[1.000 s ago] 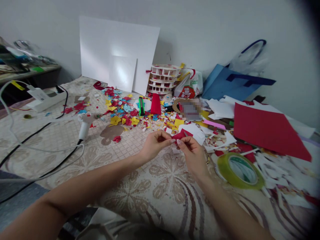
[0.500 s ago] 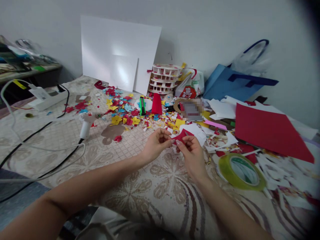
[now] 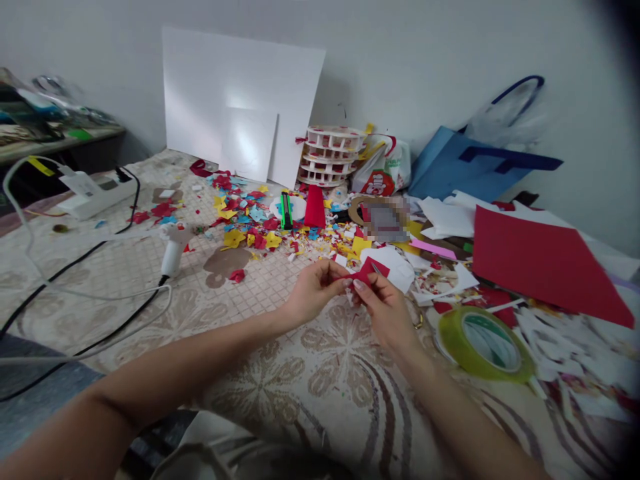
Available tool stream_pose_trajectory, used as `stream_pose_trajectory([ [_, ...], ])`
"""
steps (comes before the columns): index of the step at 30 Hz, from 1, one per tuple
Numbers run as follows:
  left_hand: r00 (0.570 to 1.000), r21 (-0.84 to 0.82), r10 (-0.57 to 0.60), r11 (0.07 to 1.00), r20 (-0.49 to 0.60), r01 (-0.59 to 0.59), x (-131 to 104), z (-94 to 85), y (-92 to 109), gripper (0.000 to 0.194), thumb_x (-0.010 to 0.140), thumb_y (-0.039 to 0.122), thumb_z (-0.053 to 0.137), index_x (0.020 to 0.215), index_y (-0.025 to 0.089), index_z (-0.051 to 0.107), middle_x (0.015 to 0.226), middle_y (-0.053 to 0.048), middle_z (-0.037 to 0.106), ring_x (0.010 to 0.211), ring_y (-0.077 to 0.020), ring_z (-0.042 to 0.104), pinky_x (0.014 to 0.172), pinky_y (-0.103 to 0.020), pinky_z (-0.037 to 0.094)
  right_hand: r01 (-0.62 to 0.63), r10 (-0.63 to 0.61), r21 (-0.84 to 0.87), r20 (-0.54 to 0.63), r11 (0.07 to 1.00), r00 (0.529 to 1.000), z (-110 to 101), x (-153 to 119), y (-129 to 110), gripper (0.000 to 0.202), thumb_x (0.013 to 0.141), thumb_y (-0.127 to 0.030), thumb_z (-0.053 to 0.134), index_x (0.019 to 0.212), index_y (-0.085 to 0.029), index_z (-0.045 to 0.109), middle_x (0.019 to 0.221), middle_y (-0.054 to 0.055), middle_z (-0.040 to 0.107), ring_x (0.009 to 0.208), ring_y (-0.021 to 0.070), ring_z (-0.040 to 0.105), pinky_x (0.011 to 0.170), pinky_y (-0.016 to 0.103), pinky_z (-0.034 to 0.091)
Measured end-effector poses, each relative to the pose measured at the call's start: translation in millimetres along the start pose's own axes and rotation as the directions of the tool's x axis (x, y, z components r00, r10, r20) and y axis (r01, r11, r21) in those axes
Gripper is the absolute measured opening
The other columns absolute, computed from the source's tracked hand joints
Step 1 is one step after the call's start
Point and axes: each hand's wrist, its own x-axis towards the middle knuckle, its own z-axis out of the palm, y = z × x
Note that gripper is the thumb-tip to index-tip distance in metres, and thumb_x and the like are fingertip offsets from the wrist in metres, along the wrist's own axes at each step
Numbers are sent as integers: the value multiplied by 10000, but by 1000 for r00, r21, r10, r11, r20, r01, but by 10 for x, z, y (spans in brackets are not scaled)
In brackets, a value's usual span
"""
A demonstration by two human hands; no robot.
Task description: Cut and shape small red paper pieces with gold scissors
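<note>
A small red paper piece (image 3: 374, 267) is pinched between my two hands over the patterned tablecloth. My left hand (image 3: 317, 291) grips its left end between thumb and fingers. On the other side my right hand (image 3: 387, 307) pinches it, and a thin metal tip shows beside those fingers; the rest of that tool is hidden. White paper (image 3: 399, 269) lies just behind the hands. Yellow, red and blue paper flowers (image 3: 233, 239) are scattered farther back.
A white glue gun (image 3: 171, 257) with its cable stands at the left. To the right lie a tape roll (image 3: 487, 343), paper scraps and a red sheet (image 3: 540, 260). A white ring-tiered model (image 3: 333, 157), a white board (image 3: 200, 93) and a blue bag (image 3: 445, 163) are behind.
Both hands keep hold of the red paper and have barely moved. The view has shifted very slightly.
</note>
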Motion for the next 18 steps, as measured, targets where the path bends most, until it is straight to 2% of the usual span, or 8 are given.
stream_pose_trajectory([
  [4, 999, -24, -35, 999, 8, 35, -2, 3, -2, 348, 616, 324, 750, 812, 107, 562, 724, -11, 599, 654, -81, 561, 641, -223, 449, 41, -42, -21, -50, 999, 998, -17, -7, 1, 165, 747, -344, 649, 769, -192, 587, 608, -33, 558, 544, 97, 488, 536, 231, 392],
  [7, 997, 11, -76, 997, 3, 76, -3, 0, 3, 331, 615, 357, 744, 718, 103, 559, 646, -4, 588, 590, -74, 542, 596, -217, 442, 34, -37, -45, -63, 998, 997, -15, -10, 1, 171, 749, -351, 645, 768, -190, 590, 606, -28, 559, 549, 103, 492, 536, 233, 392],
  [11, 993, 12, -118, 993, -20, 118, -5, -1, 20, 337, 608, 381, 743, 695, 103, 574, 589, -1, 591, 541, -75, 537, 563, -217, 446, 43, -49, -67, -89, 997, 995, -6, -10, 13, 184, 745, -364, 644, 756, -188, 591, 596, -24, 557, 530, 107, 483, 515, 235, 384],
  [18, 991, 17, -132, 991, -21, 132, -14, -13, 25, 337, 665, 423, 688, 698, 102, 591, 589, -17, 615, 542, -92, 571, 574, -232, 470, 35, -38, -27, -94, 999, 995, 1, -4, 20, 174, 738, -355, 652, 754, -193, 590, 610, -28, 563, 532, 106, 481, 523, 237, 394],
])
